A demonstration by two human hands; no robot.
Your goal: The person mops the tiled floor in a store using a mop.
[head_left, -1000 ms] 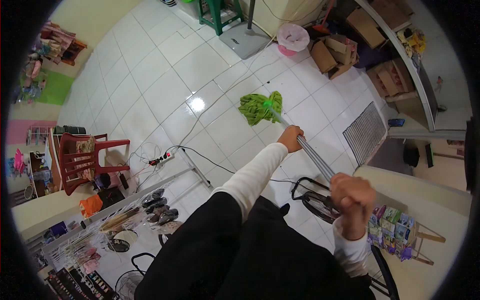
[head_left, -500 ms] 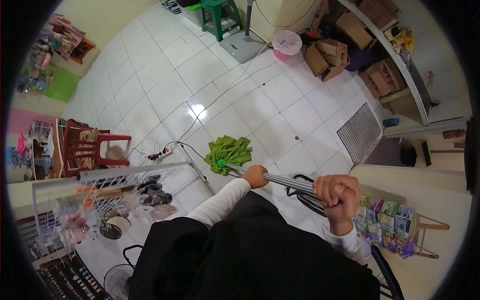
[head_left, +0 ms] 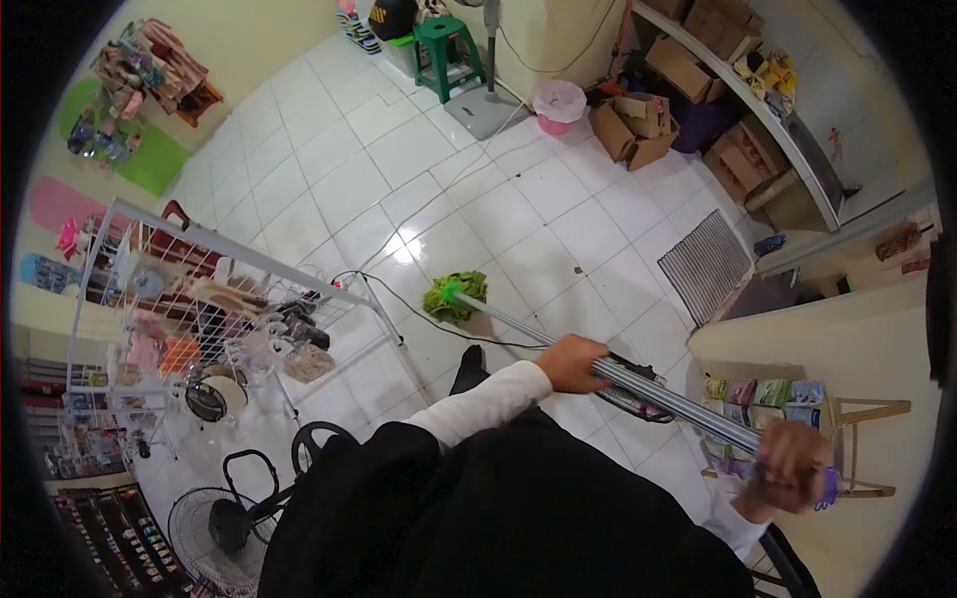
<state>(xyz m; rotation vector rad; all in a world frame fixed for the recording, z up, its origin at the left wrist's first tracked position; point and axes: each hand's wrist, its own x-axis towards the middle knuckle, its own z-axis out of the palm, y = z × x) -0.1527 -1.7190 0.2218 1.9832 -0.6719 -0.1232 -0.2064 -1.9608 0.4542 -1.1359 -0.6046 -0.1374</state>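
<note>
wire rack (head_left: 244,254): at our far left, white, with goods in and around it.
fan (head_left: 204,543): its round cage is below the wire rack, near our black clothing.
stool (head_left: 446,60): green, at the far side of the room, near the wall.
mop head (head_left: 459,296): green, spread on the white tiled floor (head_left: 329,149), well apart from both our hands.
bin (head_left: 558,105): pink, beyond the mop head, with cardboard boxes (head_left: 635,130) just to its right.
left hand (head_left: 575,365): we have its fingers clamped round the pole (head_left: 678,404), partway along.
pole: grey, slanting from the mop head up towards us and to the right, through both our hands.
grate (head_left: 706,267): striped, lying on the floor, to the right of the mop head.
packets (head_left: 768,399): colourful rows on a wooden stand, behind the pole's upper part.
right hand (head_left: 793,465): blurred, but we have its fingers closed round the pole's upper end.
</note>
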